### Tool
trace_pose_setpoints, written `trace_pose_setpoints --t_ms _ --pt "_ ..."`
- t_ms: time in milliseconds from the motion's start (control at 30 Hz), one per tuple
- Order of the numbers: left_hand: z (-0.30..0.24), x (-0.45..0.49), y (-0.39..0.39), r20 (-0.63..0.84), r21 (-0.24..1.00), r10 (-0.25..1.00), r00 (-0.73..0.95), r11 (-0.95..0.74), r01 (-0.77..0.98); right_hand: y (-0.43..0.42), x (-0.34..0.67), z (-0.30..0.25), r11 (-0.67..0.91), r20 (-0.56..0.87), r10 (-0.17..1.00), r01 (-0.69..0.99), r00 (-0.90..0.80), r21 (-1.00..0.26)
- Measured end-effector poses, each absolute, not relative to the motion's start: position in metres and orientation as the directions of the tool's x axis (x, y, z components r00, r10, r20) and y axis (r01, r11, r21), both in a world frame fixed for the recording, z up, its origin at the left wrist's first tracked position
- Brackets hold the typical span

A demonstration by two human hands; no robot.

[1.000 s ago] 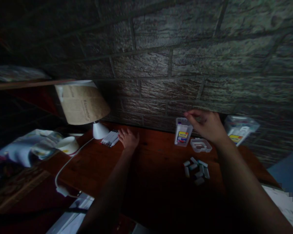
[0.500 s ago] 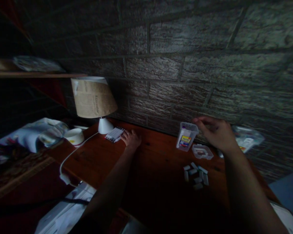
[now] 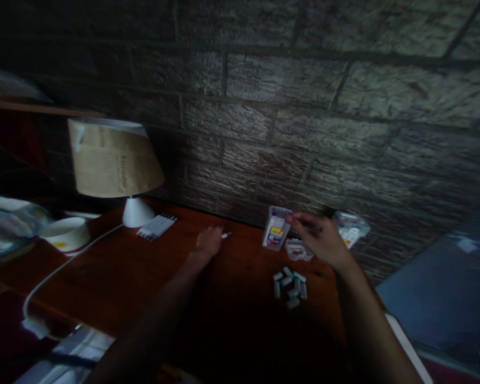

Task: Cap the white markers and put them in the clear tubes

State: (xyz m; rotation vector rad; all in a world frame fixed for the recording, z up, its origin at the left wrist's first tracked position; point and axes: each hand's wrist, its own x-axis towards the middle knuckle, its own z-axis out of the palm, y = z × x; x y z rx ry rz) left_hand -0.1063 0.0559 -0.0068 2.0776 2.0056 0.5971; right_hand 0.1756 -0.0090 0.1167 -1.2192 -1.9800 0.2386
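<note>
My left hand (image 3: pixel 209 241) is closed round a slim white marker (image 3: pixel 226 234) just above the wooden table; only its tip end sticks out to the right. To the left lies a row of several white markers (image 3: pixel 157 226), side by side. My right hand (image 3: pixel 314 234) has its thumb and fingertips at the upper right edge of a clear plastic box (image 3: pixel 275 229), which stands upright with a yellow label. Whether those fingers pinch the rim or only touch it is hard to see. Behind that hand sits the box's open lid (image 3: pixel 298 249).
Several short white pieces (image 3: pixel 292 288), like small caps, lie loose in front of the box. A lamp (image 3: pixel 118 160) with its white cord and a paper bowl (image 3: pixel 66 234) stand at the left. A clear bag (image 3: pixel 350 228) leans by the brick wall at the right.
My left hand has moved right from the marker row, now with one marker in it. My right hand stays at the box. The view has turned to the right.
</note>
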Motion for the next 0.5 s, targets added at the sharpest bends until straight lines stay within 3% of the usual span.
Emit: trace_pose_setpoints --t_ms 100,133,200,267,333,400,500 --pt "-0.003 -0.092 0.053 0.218 0.513 0.966 0.136 -0.232 0.827 -0.015 0.193 0.082 0.468 0.441 0.869 0.663 -0.225 -0.584" --pt "-0.001 -0.086 0.051 0.255 0.61 0.948 0.192 -0.312 0.729 -0.018 0.199 0.067 0.431 0.43 0.885 0.659 -0.176 -0.617" --pt "0.0 -0.072 0.047 0.334 0.839 0.91 0.245 -0.405 0.362 -0.022 0.21 0.036 0.356 0.456 0.89 0.648 -0.015 -0.673" --pt "-0.001 -0.058 0.041 0.328 0.944 0.913 0.242 -0.324 -0.06 -0.026 0.218 0.011 0.246 0.455 0.88 0.692 0.133 -0.679" --pt "-0.004 -0.044 0.034 0.235 0.935 0.929 0.286 -0.135 -0.328 -0.027 0.222 -0.004 0.145 0.419 0.884 0.731 0.207 -0.667" --pt "-0.01 -0.033 0.027 0.142 0.881 0.924 0.354 0.046 -0.471 -0.026 0.226 -0.011 0.08 0.375 0.898 0.75 0.232 -0.656" --pt "-0.018 -0.021 0.023 0.034 0.811 0.917 0.397 0.207 -0.548 -0.021 0.232 -0.016 0.042 0.271 0.946 0.759 0.18 -0.65"
